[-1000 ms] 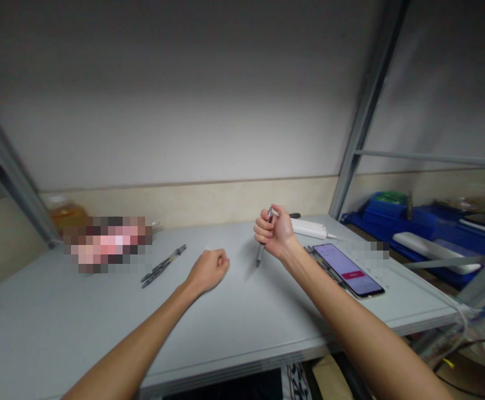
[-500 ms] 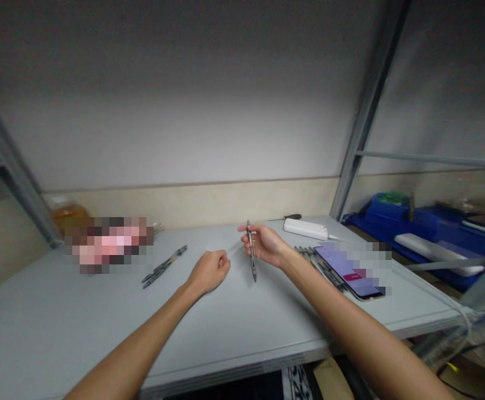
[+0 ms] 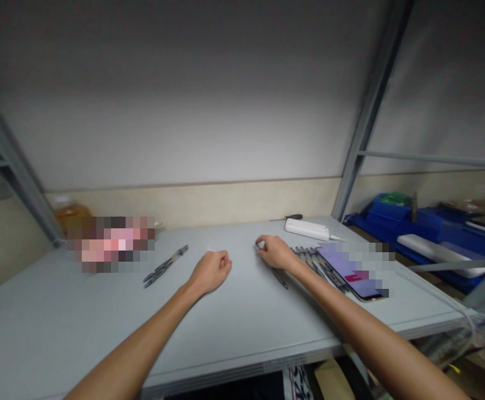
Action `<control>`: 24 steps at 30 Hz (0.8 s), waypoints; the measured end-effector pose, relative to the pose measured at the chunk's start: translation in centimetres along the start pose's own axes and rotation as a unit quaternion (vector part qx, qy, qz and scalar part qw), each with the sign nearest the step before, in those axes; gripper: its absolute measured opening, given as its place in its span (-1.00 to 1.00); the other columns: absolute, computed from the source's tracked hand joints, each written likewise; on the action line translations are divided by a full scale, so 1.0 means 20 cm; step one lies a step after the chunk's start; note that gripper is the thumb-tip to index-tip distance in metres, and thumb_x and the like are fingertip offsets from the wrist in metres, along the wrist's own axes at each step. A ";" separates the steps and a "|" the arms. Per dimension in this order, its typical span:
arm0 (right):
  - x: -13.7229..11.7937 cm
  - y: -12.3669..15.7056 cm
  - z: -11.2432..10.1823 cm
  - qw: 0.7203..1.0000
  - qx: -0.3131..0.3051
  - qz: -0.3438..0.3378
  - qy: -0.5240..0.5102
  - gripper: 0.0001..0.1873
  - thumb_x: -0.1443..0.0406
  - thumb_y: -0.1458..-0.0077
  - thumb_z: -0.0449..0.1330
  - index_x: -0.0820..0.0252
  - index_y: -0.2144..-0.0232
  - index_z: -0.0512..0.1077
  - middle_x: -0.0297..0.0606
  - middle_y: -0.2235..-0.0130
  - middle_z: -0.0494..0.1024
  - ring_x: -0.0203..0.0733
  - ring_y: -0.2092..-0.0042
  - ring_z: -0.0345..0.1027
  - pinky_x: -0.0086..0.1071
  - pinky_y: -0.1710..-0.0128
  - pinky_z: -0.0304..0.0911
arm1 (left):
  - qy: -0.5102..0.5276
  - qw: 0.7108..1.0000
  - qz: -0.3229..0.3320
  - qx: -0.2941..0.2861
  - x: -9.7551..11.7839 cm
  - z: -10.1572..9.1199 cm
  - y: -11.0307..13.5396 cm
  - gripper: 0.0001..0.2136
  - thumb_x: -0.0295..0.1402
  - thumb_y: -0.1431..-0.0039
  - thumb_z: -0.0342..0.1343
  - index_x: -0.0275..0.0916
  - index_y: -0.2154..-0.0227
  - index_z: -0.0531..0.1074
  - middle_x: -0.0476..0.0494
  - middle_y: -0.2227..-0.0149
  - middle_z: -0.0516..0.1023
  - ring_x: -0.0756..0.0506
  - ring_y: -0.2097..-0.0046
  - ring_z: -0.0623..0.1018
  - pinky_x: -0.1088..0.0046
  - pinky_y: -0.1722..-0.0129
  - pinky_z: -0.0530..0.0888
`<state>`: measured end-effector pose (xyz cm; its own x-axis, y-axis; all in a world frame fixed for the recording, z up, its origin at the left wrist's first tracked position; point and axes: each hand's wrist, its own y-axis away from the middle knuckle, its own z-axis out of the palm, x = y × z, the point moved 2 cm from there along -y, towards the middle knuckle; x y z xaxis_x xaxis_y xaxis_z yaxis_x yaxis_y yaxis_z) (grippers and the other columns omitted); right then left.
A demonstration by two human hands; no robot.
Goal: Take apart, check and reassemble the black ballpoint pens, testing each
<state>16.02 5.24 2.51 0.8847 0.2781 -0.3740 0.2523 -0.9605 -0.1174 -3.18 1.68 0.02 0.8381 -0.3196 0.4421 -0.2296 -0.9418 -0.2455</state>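
My right hand [image 3: 276,253] is low over the table with its fingers pinched on a pen [image 3: 279,279]. The pen slants toward the table's front edge, and its middle is hidden by the hand. Just right of it, several pens [image 3: 317,266] lie side by side, partly behind my wrist, next to a phone [image 3: 348,273] with a lit screen. My left hand [image 3: 211,271] rests on the tabletop in a loose fist, with nothing showing in it. To its left, a small group of pens [image 3: 165,266] lies at a slant.
Behind the phone lies a white power strip [image 3: 306,229] with a cable, and a screwdriver [image 3: 294,217] is near the wall. A blurred-out pink object [image 3: 115,244] and a bottle of amber liquid [image 3: 71,214] stand at the back left. Metal posts [image 3: 359,139] frame the table [image 3: 209,344].
My right hand has moved right and down, bringing the pen from nearly upright in the air to a slant at the tabletop beside the row. My left hand has stayed put.
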 end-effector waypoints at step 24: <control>0.16 0.12 -0.09 0.978 -0.004 0.045 0.201 -0.68 0.46 0.03 0.01 0.28 0.22 0.45 0.01 0.12 0.41 0.05 0.08 0.25 -0.22 0.23 0.16 | -0.002 1.000 0.024 -0.004 -0.01 0.01 0.00 -0.82 -0.40 -0.05 -0.09 -0.26 0.57 0.36 0.01 0.61 0.37 0.04 0.53 0.33 0.54 0.48 0.14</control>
<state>20.21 3.79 2.60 0.9857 0.1683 0.0108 0.1686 -0.9813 -0.0926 -3.25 1.69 -0.17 0.8281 -0.3647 0.4257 -0.2743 -0.9259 -0.2597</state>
